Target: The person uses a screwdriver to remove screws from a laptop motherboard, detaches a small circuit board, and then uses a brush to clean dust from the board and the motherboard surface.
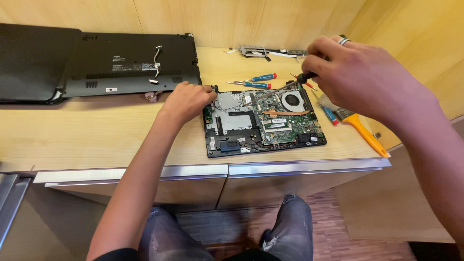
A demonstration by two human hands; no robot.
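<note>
The wooden bench [96,135] carried everything. At its back left lay a closed black laptop [29,63], with a detached black bottom cover [130,63] just beside it on the right. Nearer the front edge sat the opened laptop base [263,125], its circuit board, round fan and copper heat pipe exposed. The left hand [188,101] rested curled on the base's upper left corner, fingers pressed together against the frame. The right hand [357,72], a ring on one finger, was closed around the dark handle of a screwdriver [290,84], whose shaft slanted down to the left, its tip over the board near the fan. A yellow-handled brush [365,133] lay to the right of the base. Behind the base, two blue-and-red screwdrivers [256,80] lay side by side, and a metal bracket [256,50] lay near the wall.
</note>
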